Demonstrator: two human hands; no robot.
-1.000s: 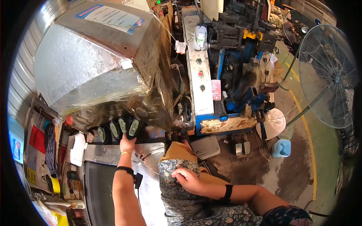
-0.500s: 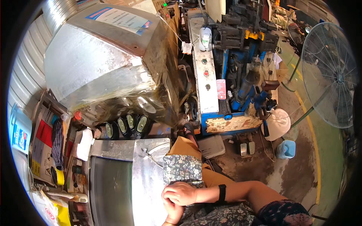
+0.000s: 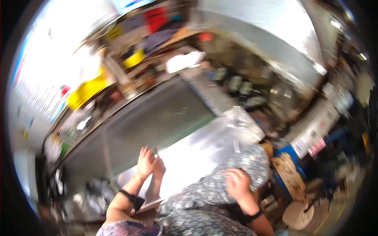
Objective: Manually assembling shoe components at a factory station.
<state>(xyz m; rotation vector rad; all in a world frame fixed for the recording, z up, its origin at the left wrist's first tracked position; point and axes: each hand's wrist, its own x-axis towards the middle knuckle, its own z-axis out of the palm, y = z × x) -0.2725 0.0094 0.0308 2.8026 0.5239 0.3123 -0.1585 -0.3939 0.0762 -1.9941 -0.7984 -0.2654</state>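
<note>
My left hand [image 3: 147, 163] reaches over the border between a dark conveyor belt [image 3: 157, 106] and a shiny metal plate [image 3: 189, 157]. Its fingers stretch out a little apart, and a shadow falls on the metal beside it. A small dark spot shows by the fingertips, too blurred to identify. My right hand [image 3: 237, 185] hovers over or rests on the floral apron [image 3: 212, 181] on my lap; contact is hard to judge. Its fingers are loosely bent and apart, with nothing visible in them. Dark bands circle both wrists.
Beyond the belt are a yellow container [image 3: 88, 90], a roll of yellow tape [image 3: 134, 58] and a white cloth-like item [image 3: 185, 61]. Several dark shoe-like pieces [image 3: 240, 86] line up below a large metal hood [image 3: 260, 23]. A blue-framed machine [image 3: 293, 157] and a whitish jug [image 3: 298, 215] stand at right.
The view has swung left, bringing more of the belt into sight. My hands, clasped together before, have parted: the left is over the belt's edge, the right above my lap.
</note>
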